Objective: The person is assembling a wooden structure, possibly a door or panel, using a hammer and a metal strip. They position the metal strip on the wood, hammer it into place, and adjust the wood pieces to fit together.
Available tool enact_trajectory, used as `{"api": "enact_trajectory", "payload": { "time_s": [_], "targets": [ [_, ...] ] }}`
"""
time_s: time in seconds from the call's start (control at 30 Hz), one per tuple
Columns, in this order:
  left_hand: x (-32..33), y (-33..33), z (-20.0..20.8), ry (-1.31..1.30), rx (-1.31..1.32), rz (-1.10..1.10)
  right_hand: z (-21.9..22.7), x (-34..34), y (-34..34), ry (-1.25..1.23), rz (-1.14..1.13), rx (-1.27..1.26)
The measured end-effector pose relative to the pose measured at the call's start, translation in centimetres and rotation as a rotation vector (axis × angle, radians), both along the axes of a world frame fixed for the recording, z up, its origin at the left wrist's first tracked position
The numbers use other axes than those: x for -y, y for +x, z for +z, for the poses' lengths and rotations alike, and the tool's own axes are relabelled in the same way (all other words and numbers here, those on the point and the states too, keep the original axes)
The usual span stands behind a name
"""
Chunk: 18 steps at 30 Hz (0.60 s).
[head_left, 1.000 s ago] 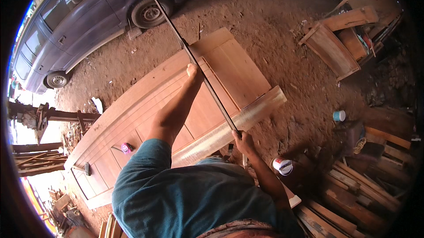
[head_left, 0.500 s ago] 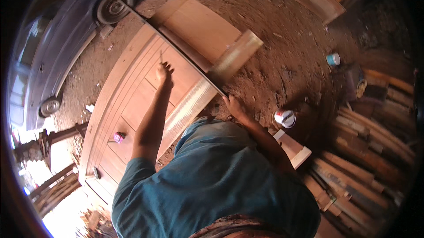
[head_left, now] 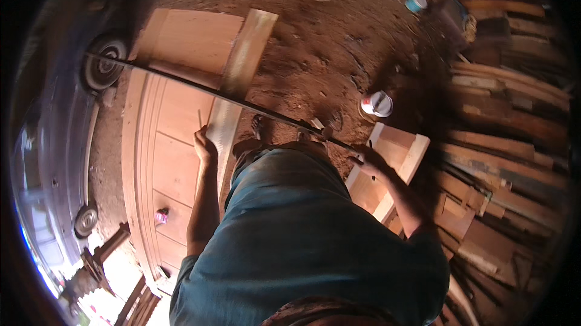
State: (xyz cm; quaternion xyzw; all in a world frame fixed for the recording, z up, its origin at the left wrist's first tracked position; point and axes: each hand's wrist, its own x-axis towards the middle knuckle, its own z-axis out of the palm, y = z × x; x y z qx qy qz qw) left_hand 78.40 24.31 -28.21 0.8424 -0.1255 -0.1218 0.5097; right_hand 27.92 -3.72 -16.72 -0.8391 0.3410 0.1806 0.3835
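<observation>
Plainly, the long bar (head_left: 260, 108) is the thing to watch. It slants across the wooden door (head_left: 175, 165) and over the pale plank (head_left: 249, 50) along the door's right edge. Near end by the right grip (head_left: 372, 165); far end lines up with the car (head_left: 45, 162) and its wheel (head_left: 104, 72). Contact with the tyre cannot be told from above, nor whether the bar lies on the door or hangs over it.

Right grip: fingers look closed round the bar's near end. Left grip (head_left: 206, 144): fingers pinched on a thin stick (head_left: 200, 119), just above the door's right side, well apart from the bar.

Risks, as judged. One hand at one end gives poor leverage; a loose wrist could let the far end swing or dip. If it swings, it could knock the car or score the door's bare face. If it drops, the plank could be dented or shoved askew. With the left grip busy with the stick, a quick catch looks hard.

Near end: a wooden frame (head_left: 390, 156) sits just beside the right grip; backing the bar up could jab it or pinch fingers. A white bucket (head_left: 379, 104) stands near too, easily clipped by a wide sweep. A foot (head_left: 258, 125) shows near the plank, exposed if anything slips off that side. Pink tin (head_left: 161, 217) on the door: jolting the panel could tip it.
</observation>
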Motion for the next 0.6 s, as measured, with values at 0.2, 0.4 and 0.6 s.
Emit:
{"api": "enact_trajectory", "payload": {
  "time_s": [0.2, 0.4, 0.6],
  "targets": [
    [1.5, -0.8, 5.5, 0.324, 0.072, -0.039, -5.7, -2.2, 1.8, -0.135, -0.170, 0.244],
    [1.1, -1.2, 6.8, 0.414, 0.082, -0.044, -5.7, -2.5, 8.1, -0.068, -0.223, 0.189],
    [1.1, 2.5, 5.2, -0.045, -0.281, 0.074, -4.1, -2.4, 17.3, 0.015, -0.117, 0.359]
  ]
}}
